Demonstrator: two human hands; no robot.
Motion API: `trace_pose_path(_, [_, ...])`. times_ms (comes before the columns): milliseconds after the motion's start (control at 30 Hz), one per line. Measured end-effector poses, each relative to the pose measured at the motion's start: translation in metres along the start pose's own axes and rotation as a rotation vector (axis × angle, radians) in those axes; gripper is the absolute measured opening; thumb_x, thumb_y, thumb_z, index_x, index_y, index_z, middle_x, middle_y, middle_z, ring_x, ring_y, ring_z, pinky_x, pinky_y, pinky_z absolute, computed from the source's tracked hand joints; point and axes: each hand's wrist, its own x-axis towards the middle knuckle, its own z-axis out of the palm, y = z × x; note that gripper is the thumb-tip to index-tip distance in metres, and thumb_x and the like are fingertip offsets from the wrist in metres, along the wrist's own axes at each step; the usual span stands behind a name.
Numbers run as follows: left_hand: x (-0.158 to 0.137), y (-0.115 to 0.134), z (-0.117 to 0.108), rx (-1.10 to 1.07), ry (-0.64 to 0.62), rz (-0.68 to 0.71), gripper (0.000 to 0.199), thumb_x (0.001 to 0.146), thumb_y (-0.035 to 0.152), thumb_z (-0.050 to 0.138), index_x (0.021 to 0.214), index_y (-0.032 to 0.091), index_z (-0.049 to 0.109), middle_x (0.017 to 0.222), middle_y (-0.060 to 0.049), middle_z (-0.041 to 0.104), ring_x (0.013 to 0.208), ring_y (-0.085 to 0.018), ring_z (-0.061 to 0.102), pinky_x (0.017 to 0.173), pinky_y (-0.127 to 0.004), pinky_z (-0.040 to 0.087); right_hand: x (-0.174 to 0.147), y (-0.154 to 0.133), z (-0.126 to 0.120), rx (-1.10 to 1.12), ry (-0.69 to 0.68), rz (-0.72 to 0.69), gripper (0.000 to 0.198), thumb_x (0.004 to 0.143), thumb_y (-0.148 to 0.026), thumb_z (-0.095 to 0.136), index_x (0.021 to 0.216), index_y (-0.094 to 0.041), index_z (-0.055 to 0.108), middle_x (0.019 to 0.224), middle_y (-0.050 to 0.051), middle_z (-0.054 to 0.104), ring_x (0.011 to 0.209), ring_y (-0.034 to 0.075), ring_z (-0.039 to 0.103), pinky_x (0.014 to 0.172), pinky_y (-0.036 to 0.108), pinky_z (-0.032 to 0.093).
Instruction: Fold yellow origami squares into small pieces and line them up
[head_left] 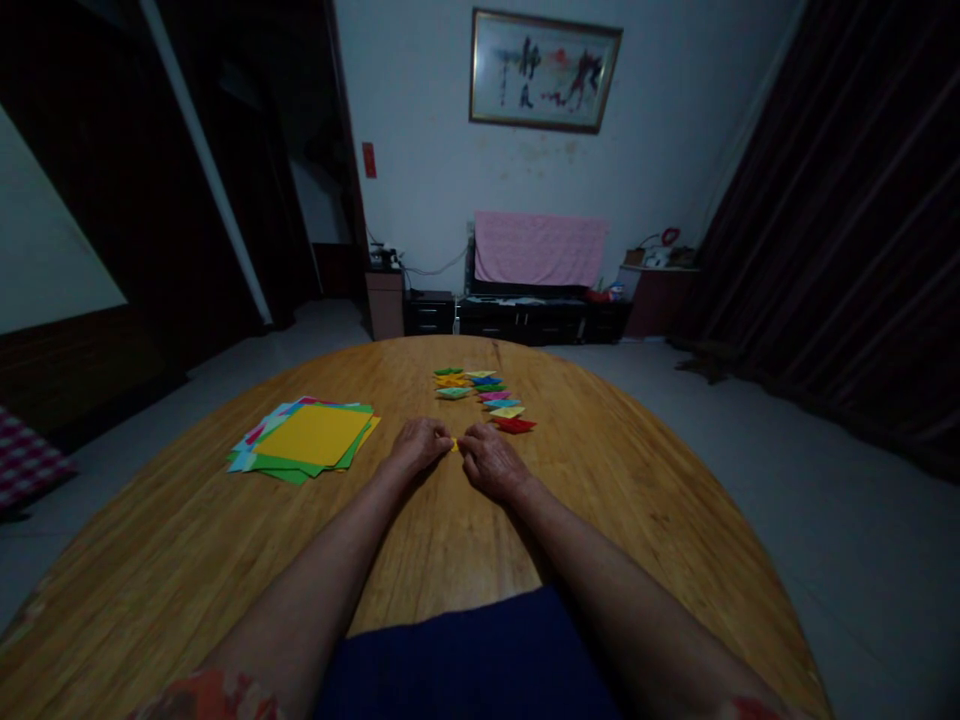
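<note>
Between my two hands is a small piece of yellow folded paper [454, 446], mostly hidden by the fingers. My left hand [421, 442] pinches its left side, and my right hand [491, 460] pinches its right side, both low over the table. Just beyond them, folded paper boats stand in two rows. A red paper boat [514, 426] is closest to my right hand. Farther off in the rows are a pale green boat [453, 393], an orange boat [451, 381] and a blue boat [487, 381].
Left of my hands, a loose stack of coloured paper sheets [307, 436] lies with a yellow sheet on top. Everything rests on a round wooden table [600, 560]. Past its far edge stand a low black cabinet [495, 322] and a screen under a pink cloth [540, 248].
</note>
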Motion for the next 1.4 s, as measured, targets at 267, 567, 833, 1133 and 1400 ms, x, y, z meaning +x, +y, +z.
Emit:
trace_pose_path(267, [-0.017,0.013,0.008,0.157,0.086,-0.048,0.030,0.086,0.034,0.051,0.099,0.018,0.073,0.100,-0.012,0.068,0.098,-0.023,0.059,0.083,-0.030,0.044,0.000,-0.007,-0.003,-0.076,-0.044,0.057,0.021,0.086,-0.014,0.047,0.091,-0.015,0.068,0.097,0.010,0.060,0.089,0.019,0.052,0.083,0.030,0.041])
trace_pose_path(567, [-0.023,0.024,0.026,0.368,0.144,0.046,0.036,0.093,0.019,0.035,0.093,0.012,0.070,0.099,-0.014,0.062,0.098,-0.022,0.055,0.082,-0.030,0.044,-0.001,-0.010,-0.003,-0.106,-0.034,0.089,0.021,0.086,-0.014,0.048,0.091,-0.015,0.068,0.097,0.009,0.061,0.091,0.019,0.053,0.083,0.029,0.040])
trace_pose_path(833, [-0.028,0.017,0.027,0.296,0.144,0.125,0.031,0.092,0.024,0.040,0.092,0.018,0.070,0.098,-0.009,0.061,0.096,-0.019,0.054,0.082,-0.028,0.044,-0.002,-0.007,-0.002,-0.067,-0.012,0.064,0.022,0.085,-0.014,0.049,0.096,-0.015,0.068,0.097,0.009,0.061,0.093,0.019,0.052,0.085,0.030,0.040])
trace_pose_path(1133, [-0.040,0.021,0.027,0.256,0.170,0.163,0.032,0.094,0.034,0.039,0.096,0.019,0.067,0.102,-0.009,0.058,0.099,-0.020,0.052,0.086,-0.031,0.043,-0.004,-0.006,-0.001,-0.018,-0.001,0.124,0.020,0.083,-0.012,0.049,0.092,-0.013,0.067,0.096,0.010,0.061,0.093,0.020,0.052,0.085,0.029,0.041])
trace_pose_path(1400, [-0.040,0.019,0.029,0.295,0.179,0.164,0.033,0.094,0.035,0.038,0.097,0.018,0.066,0.102,-0.010,0.058,0.100,-0.022,0.051,0.089,-0.033,0.042,-0.008,-0.006,-0.001,0.022,0.046,0.139,0.020,0.084,-0.011,0.047,0.087,-0.014,0.067,0.093,0.010,0.061,0.091,0.019,0.052,0.084,0.029,0.042])
